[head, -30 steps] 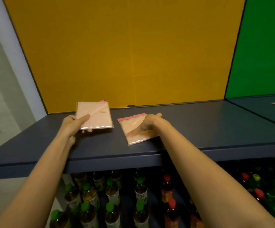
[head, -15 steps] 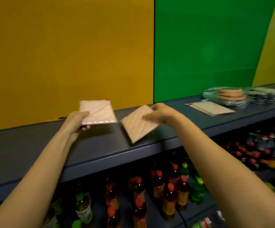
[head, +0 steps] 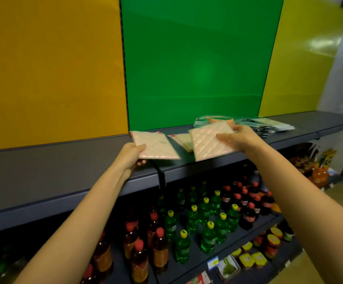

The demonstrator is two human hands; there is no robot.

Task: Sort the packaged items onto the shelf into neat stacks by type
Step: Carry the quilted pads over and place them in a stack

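Both pink packets have travelled right along the shelf (head: 43, 173) since a moment ago, now in front of the green panel (head: 197, 62). The left hand (head: 130, 155) pinches one packet (head: 153, 145) flat above the shelf's front edge. The right hand (head: 237, 138), arm stretched forward, grips the quilted packet (head: 209, 142), tilted, over a third packet (head: 184, 140) lying near the bagged pile (head: 248, 123).

Two bare arms are reaching forward; the left hand (head: 131, 154) and right hand (head: 239, 138) are each pinching something flat, thumbs on top.
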